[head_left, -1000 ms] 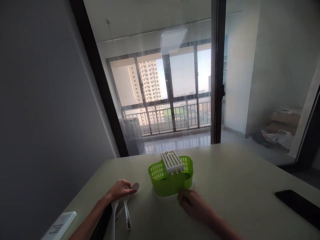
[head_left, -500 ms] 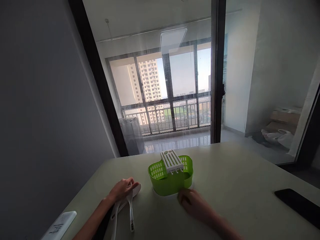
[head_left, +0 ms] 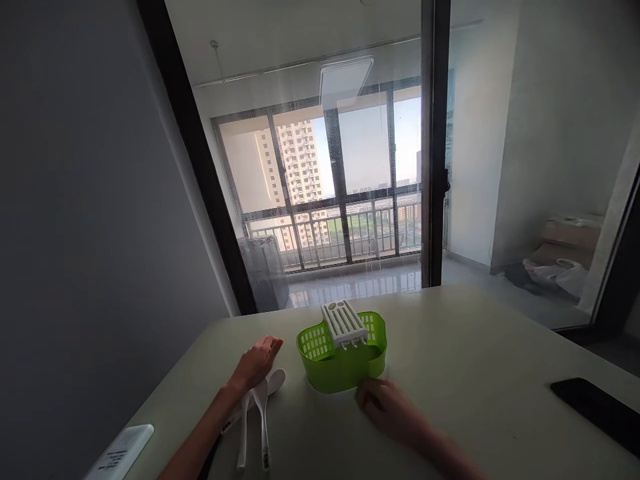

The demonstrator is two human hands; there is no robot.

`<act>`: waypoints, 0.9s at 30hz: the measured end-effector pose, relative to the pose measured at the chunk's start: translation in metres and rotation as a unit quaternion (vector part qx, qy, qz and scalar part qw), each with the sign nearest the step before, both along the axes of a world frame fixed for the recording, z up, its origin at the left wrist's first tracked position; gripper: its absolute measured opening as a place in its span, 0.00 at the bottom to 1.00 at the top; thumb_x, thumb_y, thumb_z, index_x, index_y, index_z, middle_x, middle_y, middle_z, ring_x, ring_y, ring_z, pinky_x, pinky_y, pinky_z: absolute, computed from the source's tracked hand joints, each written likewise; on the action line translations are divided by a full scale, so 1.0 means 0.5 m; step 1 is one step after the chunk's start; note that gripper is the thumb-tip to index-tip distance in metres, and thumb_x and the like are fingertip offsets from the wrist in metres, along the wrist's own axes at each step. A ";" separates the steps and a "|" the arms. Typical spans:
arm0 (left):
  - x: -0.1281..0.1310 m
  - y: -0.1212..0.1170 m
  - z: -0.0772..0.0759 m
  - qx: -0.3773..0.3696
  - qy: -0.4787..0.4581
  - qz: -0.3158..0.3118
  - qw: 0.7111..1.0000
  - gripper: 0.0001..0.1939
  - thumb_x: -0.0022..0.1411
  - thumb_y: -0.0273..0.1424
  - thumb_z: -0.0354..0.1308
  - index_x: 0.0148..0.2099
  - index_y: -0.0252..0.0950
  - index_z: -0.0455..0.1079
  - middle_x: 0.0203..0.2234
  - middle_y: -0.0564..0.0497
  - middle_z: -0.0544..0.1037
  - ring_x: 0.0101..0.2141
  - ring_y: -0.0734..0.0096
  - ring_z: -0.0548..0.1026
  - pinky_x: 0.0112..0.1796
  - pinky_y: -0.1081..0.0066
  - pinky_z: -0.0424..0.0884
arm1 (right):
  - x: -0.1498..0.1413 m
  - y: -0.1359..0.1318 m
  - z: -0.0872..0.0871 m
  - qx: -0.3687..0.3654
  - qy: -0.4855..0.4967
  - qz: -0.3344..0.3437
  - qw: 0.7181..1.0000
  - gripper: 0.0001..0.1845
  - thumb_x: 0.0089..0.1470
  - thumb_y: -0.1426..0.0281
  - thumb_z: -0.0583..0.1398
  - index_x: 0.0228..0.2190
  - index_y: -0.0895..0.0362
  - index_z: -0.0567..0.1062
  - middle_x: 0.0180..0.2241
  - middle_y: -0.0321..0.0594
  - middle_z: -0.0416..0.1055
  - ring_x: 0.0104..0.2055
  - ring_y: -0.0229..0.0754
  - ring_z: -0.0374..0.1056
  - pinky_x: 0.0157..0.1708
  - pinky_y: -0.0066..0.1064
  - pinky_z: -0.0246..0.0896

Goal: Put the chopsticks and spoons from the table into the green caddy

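Note:
My left hand (head_left: pixel 256 362) is over the upper ends of several white utensils, its fingers stretched out and close together. One is a spoon (head_left: pixel 277 381) with its oval bowl to the right of my wrist. Two more white handles, a left handle (head_left: pixel 243 437) and a right handle (head_left: pixel 263 427), point towards me; my hand hides part of their heads. My right hand (head_left: pixel 383 405) rests on the table with curled fingers, at the front right corner of a green basket (head_left: pixel 334 375). Across the basket sits a white slotted rack (head_left: pixel 344 323) with small hooks.
The pale table (head_left: pixel 450 347) bears a white labelled box (head_left: pixel 123 453) at the left edge and a flat black object (head_left: pixel 595 407) at the right. Beyond its far edge stands a glass door with a dark frame (head_left: pixel 434 147). A grey wall (head_left: pixel 90 200) closes the left side.
My left hand has moved up and away from me, its fingers now straighter. The white utensils have shifted slightly, their handles closer together. My right hand and the basket stay put.

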State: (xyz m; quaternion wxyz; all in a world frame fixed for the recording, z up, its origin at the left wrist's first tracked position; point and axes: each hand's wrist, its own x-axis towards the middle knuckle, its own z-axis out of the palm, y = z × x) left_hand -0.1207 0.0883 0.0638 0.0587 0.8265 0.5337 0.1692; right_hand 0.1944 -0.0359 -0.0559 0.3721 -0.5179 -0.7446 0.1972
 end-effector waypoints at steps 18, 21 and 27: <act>0.329 -0.158 0.039 0.281 -0.013 -0.206 0.937 0.30 0.70 0.43 0.52 0.70 0.44 0.53 0.64 0.41 0.68 0.64 0.49 0.64 0.63 0.41 0.57 | 0.001 -0.002 0.008 0.004 -0.008 0.005 1.000 0.11 0.51 0.78 0.53 0.26 0.54 0.73 0.30 0.36 0.75 0.33 0.38 0.68 0.35 0.26 0.56; 0.288 -0.112 0.050 0.294 -0.005 -0.166 0.941 0.22 0.71 0.40 0.51 0.65 0.45 0.63 0.62 0.45 0.71 0.62 0.50 0.67 0.60 0.44 0.61 | 0.002 -0.004 0.011 0.005 -0.007 -0.002 1.000 0.11 0.50 0.78 0.53 0.26 0.54 0.73 0.30 0.35 0.75 0.32 0.37 0.68 0.34 0.26 0.55; 0.170 -0.022 0.079 0.270 -0.007 -0.062 0.961 0.18 0.70 0.38 0.50 0.58 0.42 0.71 0.59 0.47 0.74 0.62 0.50 0.67 0.59 0.49 0.63 | 0.002 -0.010 0.021 0.002 -0.007 0.002 1.000 0.13 0.48 0.79 0.53 0.26 0.53 0.74 0.29 0.33 0.75 0.32 0.36 0.69 0.34 0.25 0.55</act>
